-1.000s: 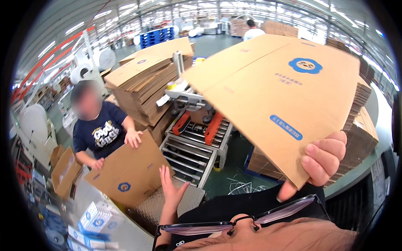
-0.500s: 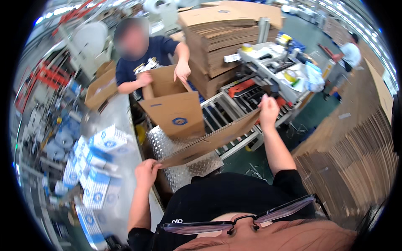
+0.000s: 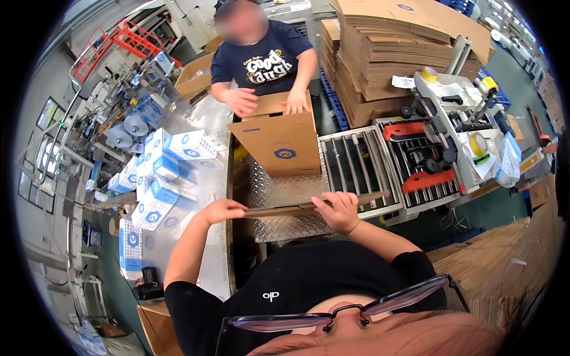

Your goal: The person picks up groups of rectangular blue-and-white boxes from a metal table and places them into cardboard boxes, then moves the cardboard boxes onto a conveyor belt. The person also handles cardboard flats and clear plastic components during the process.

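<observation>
My left hand (image 3: 224,210) grips the left end of a flattened cardboard box (image 3: 279,211), seen almost edge-on in front of my chest. With fingers bent over its upper edge, my right hand (image 3: 339,212) holds it toward the right; the right end sticks out past this hand. Beneath it lies a metal tread plate (image 3: 291,188). Just beyond, a brown carton (image 3: 282,147) with a blue emblem stands upright on the plate. A co-worker across from me has both hands at the carton's top, one flap still sticking out toward the left.
Several white-and-blue boxes (image 3: 155,203) stand on the metal table (image 3: 208,249) at left. A roller conveyor (image 3: 355,169) runs right to a taping machine (image 3: 421,154) with red parts. Flat cardboard is stacked (image 3: 386,65) at the back and piled (image 3: 504,255) at right.
My view has swung left. The flattened box has gone from slanting to nearly level, and my right hand has come lower and closer to my left. The co-worker's hands now press at the carton's top.
</observation>
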A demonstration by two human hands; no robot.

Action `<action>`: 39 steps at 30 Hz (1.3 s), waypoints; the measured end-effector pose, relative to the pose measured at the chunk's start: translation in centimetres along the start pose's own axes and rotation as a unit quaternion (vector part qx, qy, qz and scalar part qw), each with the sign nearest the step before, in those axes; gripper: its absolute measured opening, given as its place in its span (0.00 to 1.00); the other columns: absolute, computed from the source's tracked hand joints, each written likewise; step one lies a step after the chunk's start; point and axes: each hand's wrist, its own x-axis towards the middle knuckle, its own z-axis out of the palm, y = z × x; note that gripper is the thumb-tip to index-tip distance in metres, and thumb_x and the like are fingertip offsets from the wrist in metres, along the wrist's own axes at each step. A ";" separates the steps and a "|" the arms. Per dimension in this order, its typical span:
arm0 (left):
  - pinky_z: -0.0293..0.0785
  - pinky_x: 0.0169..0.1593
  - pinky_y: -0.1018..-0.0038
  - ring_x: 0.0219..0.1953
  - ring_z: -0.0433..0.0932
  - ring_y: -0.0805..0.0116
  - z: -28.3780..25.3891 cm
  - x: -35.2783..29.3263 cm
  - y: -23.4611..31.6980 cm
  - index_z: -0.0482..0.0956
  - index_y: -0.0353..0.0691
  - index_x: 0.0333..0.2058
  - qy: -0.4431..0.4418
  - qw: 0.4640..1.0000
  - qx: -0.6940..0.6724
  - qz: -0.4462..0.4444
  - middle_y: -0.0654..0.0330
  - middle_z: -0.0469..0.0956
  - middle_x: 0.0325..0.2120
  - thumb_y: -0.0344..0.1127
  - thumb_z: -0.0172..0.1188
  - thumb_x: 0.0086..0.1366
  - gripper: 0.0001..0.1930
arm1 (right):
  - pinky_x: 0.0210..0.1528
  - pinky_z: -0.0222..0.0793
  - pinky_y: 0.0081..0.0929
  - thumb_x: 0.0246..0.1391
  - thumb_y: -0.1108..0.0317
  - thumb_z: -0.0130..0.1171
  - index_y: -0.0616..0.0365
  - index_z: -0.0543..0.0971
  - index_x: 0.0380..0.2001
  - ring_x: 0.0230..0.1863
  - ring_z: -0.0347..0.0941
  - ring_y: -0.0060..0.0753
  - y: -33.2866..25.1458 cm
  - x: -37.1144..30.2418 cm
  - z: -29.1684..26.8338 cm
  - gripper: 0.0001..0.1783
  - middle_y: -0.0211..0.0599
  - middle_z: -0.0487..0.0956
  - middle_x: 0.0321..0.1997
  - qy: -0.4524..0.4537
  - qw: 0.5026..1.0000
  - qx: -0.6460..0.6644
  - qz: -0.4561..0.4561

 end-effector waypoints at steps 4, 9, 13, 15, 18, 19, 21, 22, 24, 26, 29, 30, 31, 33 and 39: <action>0.69 0.60 0.69 0.52 0.78 0.66 0.7 -0.7 0.8 0.81 0.42 0.54 -0.047 0.989 -0.074 -0.121 0.56 0.83 0.49 0.55 0.61 0.65 0.27 | 0.49 0.57 0.29 0.46 0.63 0.63 0.32 0.84 0.44 0.44 0.69 0.25 1.1 0.0 0.3 0.18 0.20 0.75 0.46 0.032 0.999 0.019 -0.037; 0.62 0.64 0.71 0.56 0.73 0.68 -0.4 1.3 -0.2 0.79 0.41 0.56 -0.150 0.961 -0.172 -0.156 0.60 0.80 0.52 0.54 0.66 0.62 0.29 | 0.47 0.54 0.31 0.42 0.61 0.66 0.34 0.83 0.35 0.39 0.69 0.24 1.2 -1.0 0.6 0.13 0.15 0.74 0.35 0.037 0.991 0.099 -0.078; 0.69 0.57 0.69 0.49 0.77 0.65 -1.4 1.2 -0.1 0.82 0.36 0.51 -0.013 0.971 -0.056 -0.233 0.58 0.82 0.47 0.65 0.60 0.63 0.35 | 0.48 0.53 0.35 0.37 0.60 0.70 0.37 0.81 0.23 0.35 0.68 0.25 0.9 1.3 -0.2 0.08 0.15 0.71 0.25 -0.065 0.985 0.162 0.010; 0.73 0.52 0.64 0.46 0.81 0.54 -1.6 0.4 3.1 0.83 0.36 0.47 0.076 0.953 0.058 -0.286 0.49 0.83 0.43 0.65 0.60 0.62 0.34 | 0.48 0.53 0.34 0.36 0.58 0.72 0.37 0.81 0.21 0.35 0.69 0.25 2.3 3.0 -1.1 0.08 0.14 0.72 0.24 -0.119 0.974 0.193 -0.014; 0.75 0.47 0.59 0.43 0.80 0.45 0.7 -2.0 1.2 0.83 0.36 0.41 0.175 0.923 0.195 -0.283 0.44 0.82 0.37 0.59 0.62 0.61 0.28 | 0.50 0.52 0.32 0.36 0.56 0.74 0.36 0.82 0.19 0.37 0.69 0.22 5.4 6.2 -2.9 0.08 0.12 0.74 0.24 -0.229 0.924 0.301 -0.057; 0.75 0.46 0.58 0.43 0.79 0.43 2.8 -3.2 -0.3 0.83 0.36 0.40 0.208 0.919 0.198 -0.271 0.43 0.82 0.36 0.57 0.63 0.61 0.26 | 0.50 0.52 0.32 0.36 0.56 0.74 0.36 0.83 0.19 0.37 0.69 0.22 6.6 7.2 -3.1 0.07 0.11 0.75 0.25 -0.288 0.879 0.370 -0.090; 0.76 0.45 0.61 0.43 0.82 0.53 5.9 -4.4 0.2 0.79 0.32 0.42 0.265 0.932 -0.039 -0.244 0.49 0.84 0.36 0.41 0.69 0.59 0.19 | 0.51 0.51 0.31 0.37 0.56 0.74 0.36 0.85 0.23 0.38 0.70 0.23 7.8 8.3 -2.8 0.08 0.11 0.78 0.26 -0.382 0.790 0.456 -0.149; 0.76 0.47 0.62 0.46 0.82 0.57 7.3 -4.6 0.9 0.77 0.30 0.47 0.276 0.902 -0.237 -0.233 0.51 0.84 0.41 0.37 0.70 0.58 0.22 | 0.52 0.51 0.32 0.38 0.56 0.74 0.36 0.85 0.24 0.38 0.70 0.23 7.7 8.2 -2.0 0.08 0.11 0.78 0.26 -0.401 0.778 0.450 -0.177; 0.73 0.57 0.65 0.59 0.73 0.62 8.6 -5.5 11.1 0.66 0.26 0.60 0.189 0.952 -0.230 -0.070 0.46 0.73 0.59 0.31 0.69 0.57 0.34 | 0.53 0.51 0.34 0.39 0.54 0.73 0.37 0.86 0.26 0.39 0.70 0.22 7.3 5.9 1.6 0.08 0.11 0.79 0.27 -0.445 0.752 0.437 -0.214; 0.65 0.66 0.65 0.69 0.62 0.56 12.1 -6.0 9.0 0.49 0.26 0.69 0.013 0.974 -0.223 0.020 0.40 0.55 0.69 0.34 0.70 0.56 0.48 | 0.55 0.50 0.40 0.41 0.53 0.71 0.40 0.87 0.30 0.44 0.72 0.25 5.5 3.2 5.5 0.11 0.17 0.82 0.31 -0.545 0.681 0.419 -0.251; 0.67 0.64 0.63 0.65 0.65 0.43 13.9 -4.8 12.0 0.45 0.38 0.72 -0.039 0.971 0.172 0.160 0.37 0.62 0.64 0.40 0.67 0.57 0.50 | 0.60 0.50 0.46 0.41 0.53 0.71 0.43 0.87 0.32 0.47 0.74 0.30 1.9 0.1 7.7 0.13 0.24 0.83 0.34 -0.685 0.599 0.325 -0.258; 0.69 0.61 0.61 0.61 0.68 0.42 13.5 -3.4 13.5 0.47 0.41 0.71 -0.084 0.976 0.178 0.093 0.39 0.67 0.59 0.41 0.67 0.57 0.49 | 0.60 0.52 0.48 0.41 0.54 0.71 0.44 0.87 0.33 0.48 0.74 0.33 1.0 0.4 7.3 0.14 0.27 0.83 0.35 -0.733 0.567 0.269 -0.260; 0.71 0.58 0.59 0.57 0.72 0.42 11.6 -0.9 15.3 0.49 0.43 0.71 -0.126 0.974 0.186 0.031 0.41 0.72 0.55 0.41 0.66 0.57 0.47 | 0.61 0.54 0.50 0.42 0.54 0.70 0.45 0.87 0.34 0.50 0.74 0.35 0.8 0.6 7.2 0.14 0.30 0.83 0.36 -0.778 0.534 0.207 -0.258; 0.74 0.46 0.53 0.40 0.78 0.41 10.2 2.7 14.0 0.57 0.47 0.69 -0.103 0.957 0.266 0.061 0.48 0.82 0.36 0.46 0.68 0.56 0.44 | 0.58 0.62 0.51 0.45 0.58 0.68 0.49 0.86 0.33 0.50 0.74 0.39 4.2 -2.4 8.2 0.12 0.35 0.82 0.38 -0.569 0.675 0.440 -0.162; 0.48 0.71 0.44 0.73 0.50 0.50 16.1 10.5 7.1 0.64 0.50 0.65 0.116 0.948 0.284 0.084 0.56 0.61 0.67 0.60 0.74 0.44 0.50 | 0.67 0.59 0.47 0.46 0.59 0.68 0.51 0.76 0.53 0.55 0.71 0.43 13.6 7.1 1.1 0.28 0.35 0.77 0.49 -0.170 0.984 0.039 -0.022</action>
